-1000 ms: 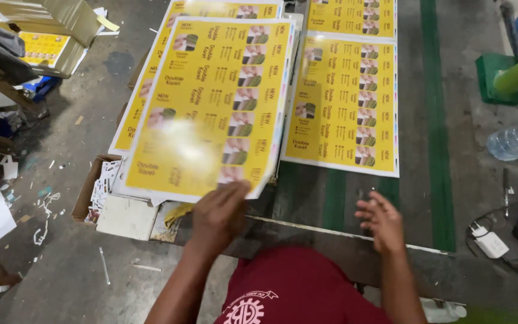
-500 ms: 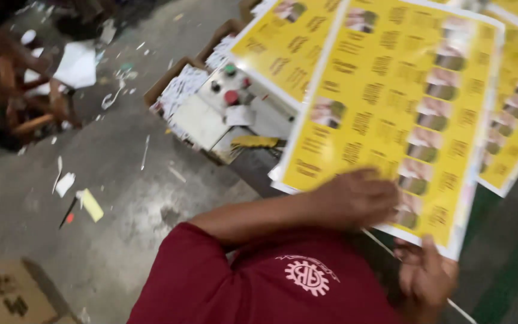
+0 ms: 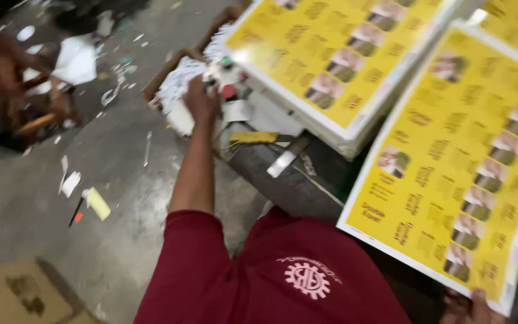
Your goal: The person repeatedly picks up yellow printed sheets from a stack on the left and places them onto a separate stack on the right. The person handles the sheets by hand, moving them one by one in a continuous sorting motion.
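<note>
Control box [image 3: 230, 90] left of sheet stack [image 3: 343, 60]; loose sheet [image 3: 457, 168] right.

We have one view only, from the head camera, tilted steeply down and rolled to one side. It sits close above the red shirt [image 3: 283, 270], looking out over the left arm toward the yellow printed sheets [image 3: 451, 156] and the littered concrete floor [image 3: 121, 198]. There is no second view to overlap with.

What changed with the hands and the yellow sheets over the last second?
The left hand let go of the yellow printed sheet and reached out to the control box with round buttons beside the carton of paper scraps. The right hand moved to the sheet's near edge and now grips it. The stack of yellow sheets stayed put.
</note>
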